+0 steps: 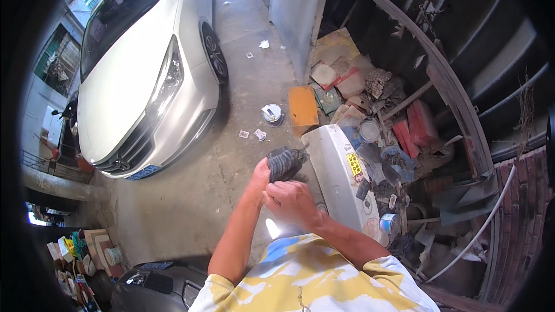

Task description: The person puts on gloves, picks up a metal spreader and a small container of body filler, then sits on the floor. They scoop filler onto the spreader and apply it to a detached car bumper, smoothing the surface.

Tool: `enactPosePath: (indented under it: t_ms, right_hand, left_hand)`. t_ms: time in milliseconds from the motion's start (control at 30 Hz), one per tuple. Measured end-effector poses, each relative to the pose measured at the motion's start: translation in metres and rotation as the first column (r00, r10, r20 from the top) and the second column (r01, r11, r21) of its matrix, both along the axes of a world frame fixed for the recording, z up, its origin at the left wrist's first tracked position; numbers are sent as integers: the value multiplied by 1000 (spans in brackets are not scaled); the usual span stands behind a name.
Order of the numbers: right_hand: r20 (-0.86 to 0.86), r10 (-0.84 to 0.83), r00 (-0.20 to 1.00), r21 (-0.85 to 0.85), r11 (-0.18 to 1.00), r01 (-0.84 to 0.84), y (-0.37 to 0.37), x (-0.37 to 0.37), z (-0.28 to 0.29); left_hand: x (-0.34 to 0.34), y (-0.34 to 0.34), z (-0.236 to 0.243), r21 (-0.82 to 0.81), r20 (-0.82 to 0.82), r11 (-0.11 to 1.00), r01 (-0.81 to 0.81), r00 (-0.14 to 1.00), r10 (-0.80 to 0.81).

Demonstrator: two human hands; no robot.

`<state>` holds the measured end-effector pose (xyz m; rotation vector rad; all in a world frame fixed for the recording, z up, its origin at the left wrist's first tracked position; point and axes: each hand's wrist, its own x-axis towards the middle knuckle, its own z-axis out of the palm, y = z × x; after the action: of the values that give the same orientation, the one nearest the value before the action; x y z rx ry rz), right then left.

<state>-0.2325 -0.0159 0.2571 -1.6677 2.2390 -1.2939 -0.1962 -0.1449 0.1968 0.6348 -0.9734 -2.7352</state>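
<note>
Gripping a dark folded pad [284,163] in front of the chest, both hands — left hand [261,178], right hand [291,202] — are closing fingers on it, beside a white bumper [335,167]; a white car [139,63] is standing left — junk pile [381,121] right.

We cannot tell what the dark crumpled thing [284,163] is; the left hand [261,177] covers its lower end, and the right hand [291,200] hides the left's fingers. The white car [136,63] runs off the top edge. The small scraps [260,134] on the ground are too small to name.
</note>
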Motion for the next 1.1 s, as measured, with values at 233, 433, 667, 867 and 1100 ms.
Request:
enactPosePath:
  t_ms: [233, 433, 667, 867, 1100]
  right_hand:
    - [20, 61, 998, -64, 996, -59, -6, 11, 9]
    - [67, -195, 979, 23, 981, 194, -6, -8, 3]
    - [108, -82, 991, 46, 996, 77, -2, -4, 17]
    - [142, -217, 966, 474, 871, 125, 27, -7, 25]
    - [-75, -357, 931, 170, 915, 365, 5, -5, 6]
  left_hand:
    - [18, -24, -22, -107, 70, 994, -1, 998, 8]
    - [57, -1, 10, -869, 457, -313, 383, 864, -210]
    - [44, -13, 42, -812, 474, -500, 300, 840, -266]
    - [26, -36, 34, -245, 248, 952, 186, 961, -124]
    - [7, 8, 30, 121, -171, 970, 210, 967, -188]
